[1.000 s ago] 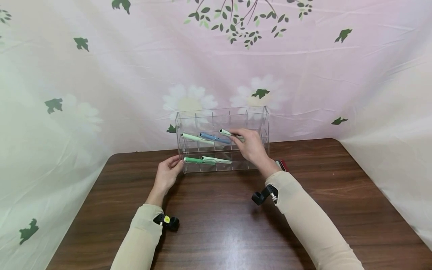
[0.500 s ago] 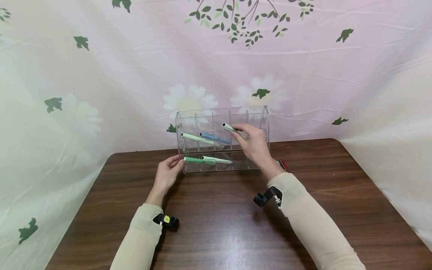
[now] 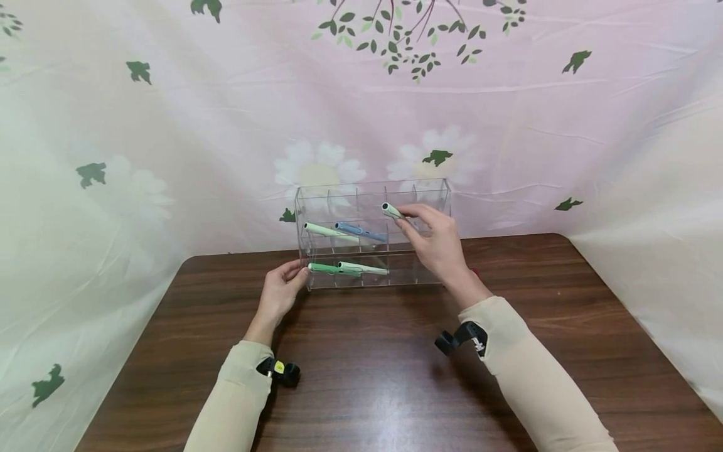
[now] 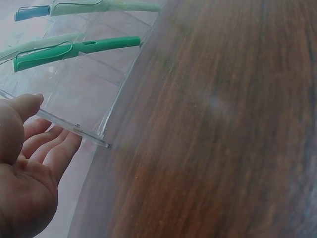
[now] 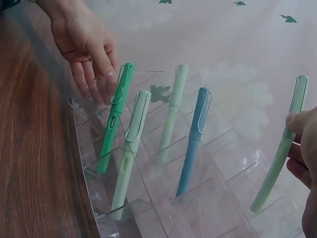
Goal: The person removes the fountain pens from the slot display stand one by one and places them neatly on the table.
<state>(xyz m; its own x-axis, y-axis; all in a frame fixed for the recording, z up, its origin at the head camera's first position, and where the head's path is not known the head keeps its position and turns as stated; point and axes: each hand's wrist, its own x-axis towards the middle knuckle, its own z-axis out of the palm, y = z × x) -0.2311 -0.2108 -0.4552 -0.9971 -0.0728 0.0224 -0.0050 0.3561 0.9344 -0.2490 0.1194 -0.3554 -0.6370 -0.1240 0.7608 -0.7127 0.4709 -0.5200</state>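
Observation:
A clear acrylic pen rack (image 3: 435, 194) stands at the back of the wooden table (image 3: 361, 376). My right hand (image 3: 437, 242) pinches a pale green pen (image 3: 392, 211) (image 5: 285, 148), held in front of the rack's upper part. In the middle row lie a pale green pen (image 3: 324, 230) and a blue pen (image 3: 361, 232) (image 5: 195, 134). The bottom row holds a bright green pen (image 3: 327, 269) (image 5: 115, 111) and another pale green pen (image 3: 364, 269) (image 5: 130, 148). My left hand (image 3: 280, 292) (image 4: 25, 168) touches the rack's left end with straight fingers.
A floral cloth (image 3: 169, 125) hangs behind and beside the table. A small red object (image 3: 473, 274) shows by my right wrist on the table, mostly hidden. Black camera mounts sit on both wrists.
My right hand has lifted the pale green pen up and to the right, out of the middle row. The left hand has stayed on the rack.

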